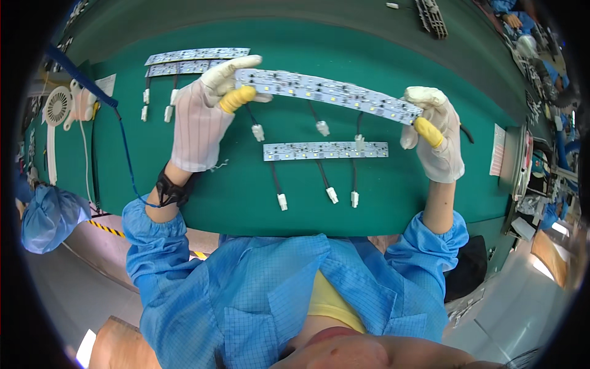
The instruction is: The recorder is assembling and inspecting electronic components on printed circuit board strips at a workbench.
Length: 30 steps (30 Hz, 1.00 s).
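Note:
Raised above the green mat, a long white LED circuit board strip (332, 95) spans between my two gloved hands. My left hand (215, 104) pinches its left end, a yellow cot on the thumb. The right end is gripped by my right hand (433, 129), whose thumb also wears a yellow cot. Dark cables with white connectors hang from this strip, one connector (322, 128) near its middle. A second LED strip (326, 151) lies flat below it, its cables and white plugs (332, 195) pointing toward me. Two more strips (196, 55) lie at the far left, partly behind my left hand.
A blue coiled cord (123, 135) runs to the black strap (171, 189) on my left wrist. A small fan (58, 106) stands at the left. Papers (498, 150) and stacked items sit at the right edge. A co-worker's blue sleeve (54, 215) shows at the left.

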Tool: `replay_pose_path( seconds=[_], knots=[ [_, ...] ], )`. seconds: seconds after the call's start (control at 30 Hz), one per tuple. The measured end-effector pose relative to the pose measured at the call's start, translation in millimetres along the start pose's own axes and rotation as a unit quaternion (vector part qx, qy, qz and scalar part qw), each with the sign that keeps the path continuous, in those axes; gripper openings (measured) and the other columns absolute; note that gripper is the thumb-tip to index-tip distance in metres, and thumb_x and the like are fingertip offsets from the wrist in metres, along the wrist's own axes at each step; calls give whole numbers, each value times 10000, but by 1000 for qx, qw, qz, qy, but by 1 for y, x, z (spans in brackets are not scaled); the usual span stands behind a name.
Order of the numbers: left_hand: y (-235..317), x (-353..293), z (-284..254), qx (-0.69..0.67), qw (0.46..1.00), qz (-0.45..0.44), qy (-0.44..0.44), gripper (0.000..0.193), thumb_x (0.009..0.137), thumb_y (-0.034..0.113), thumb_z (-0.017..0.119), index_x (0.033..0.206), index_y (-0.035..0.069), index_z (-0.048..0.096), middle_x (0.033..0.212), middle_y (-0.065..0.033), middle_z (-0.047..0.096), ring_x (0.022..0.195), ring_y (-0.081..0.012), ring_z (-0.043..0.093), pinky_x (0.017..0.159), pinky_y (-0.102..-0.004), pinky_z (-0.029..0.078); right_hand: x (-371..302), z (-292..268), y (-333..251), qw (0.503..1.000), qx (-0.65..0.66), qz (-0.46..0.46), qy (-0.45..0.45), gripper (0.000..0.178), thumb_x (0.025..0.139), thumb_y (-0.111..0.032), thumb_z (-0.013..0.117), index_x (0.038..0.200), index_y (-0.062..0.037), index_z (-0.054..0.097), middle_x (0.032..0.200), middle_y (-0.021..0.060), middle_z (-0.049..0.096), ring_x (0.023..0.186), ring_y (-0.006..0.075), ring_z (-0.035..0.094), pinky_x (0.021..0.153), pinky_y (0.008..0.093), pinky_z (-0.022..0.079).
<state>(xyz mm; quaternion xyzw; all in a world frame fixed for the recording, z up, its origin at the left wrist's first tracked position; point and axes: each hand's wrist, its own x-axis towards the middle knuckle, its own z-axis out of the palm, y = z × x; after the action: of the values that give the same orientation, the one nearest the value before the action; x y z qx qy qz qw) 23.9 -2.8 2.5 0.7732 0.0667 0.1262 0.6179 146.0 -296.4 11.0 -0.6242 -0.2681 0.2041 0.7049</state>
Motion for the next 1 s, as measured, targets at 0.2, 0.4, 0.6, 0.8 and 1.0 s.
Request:
replay_pose_path(
  seconds=[0.2,0.4,0.6,0.8,1.0],
  knots=[
    [1,-1,-4,-39,999,5,-23,432,861,180,619,1223,-30,512,974,-135,665,878,-175,651,826,-246,476,2,4,-7,998,-38,48,26,415,800,-203,659,1123,21,529,773,77,593,530,112,543,471,214,404],
    [-1,-7,-7,-76,991,63,-85,497,839,217,649,1234,-39,488,983,-148,660,875,-187,655,816,-267,494,4,-4,-1,995,-87,41,40,419,846,-272,618,1135,22,538,635,35,553,504,82,487,462,195,367],
    [2,-5,-1,-79,995,37,-55,490,847,231,642,1221,-50,499,951,-142,665,853,-181,653,814,-280,486,2,-4,-1,996,-64,54,39,498,819,-308,661,1154,33,520,672,40,559,493,76,485,438,190,364],
    [-6,-1,2,76,996,17,39,342,905,138,561,1217,0,538,893,-98,687,820,-91,614,774,-202,441,-3,3,-10,997,-4,73,-25,569,787,-290,689,1205,33,478,887,99,627,534,92,545,439,184,369],
    [-12,4,1,133,989,24,51,344,909,111,543,1222,-30,522,1070,-104,644,872,-126,625,812,-227,447,-3,0,-15,995,-8,67,-71,509,831,-254,625,1216,42,472,665,87,612,513,91,544,457,187,374]
  ],
)
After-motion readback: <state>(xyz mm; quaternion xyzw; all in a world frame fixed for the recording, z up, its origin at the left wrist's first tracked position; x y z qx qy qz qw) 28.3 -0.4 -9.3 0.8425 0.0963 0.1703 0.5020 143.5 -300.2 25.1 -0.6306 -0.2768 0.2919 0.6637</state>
